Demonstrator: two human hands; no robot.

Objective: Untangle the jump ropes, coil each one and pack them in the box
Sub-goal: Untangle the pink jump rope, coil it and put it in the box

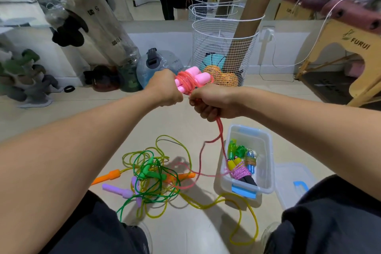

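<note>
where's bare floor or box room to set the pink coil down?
Free: box far end beyond the packed ropes; floor between the tangle and wire basket.
Crowded: left of the box, where tangle cords sprawl, and the box's near end.

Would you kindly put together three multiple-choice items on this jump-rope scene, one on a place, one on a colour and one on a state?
1. Where does the clear plastic box stand?
A. On the floor, near the person's right leg
B. Inside the white wire basket
C. On the wooden stool

2. What colour are the handles of the rope being wound?
A. Orange
B. Pink
C. Purple

3. In what state is the pink rope?
A. Fully coiled and lying in the box
B. Partly wound round its handles, with a length hanging to the floor
C. Lying untouched in the pile

Answers: 1 A, the box sits on the floor beside the right knee. 2 B, the left hand holds pink handles. 3 B, the cord trails down from the right hand.
</note>
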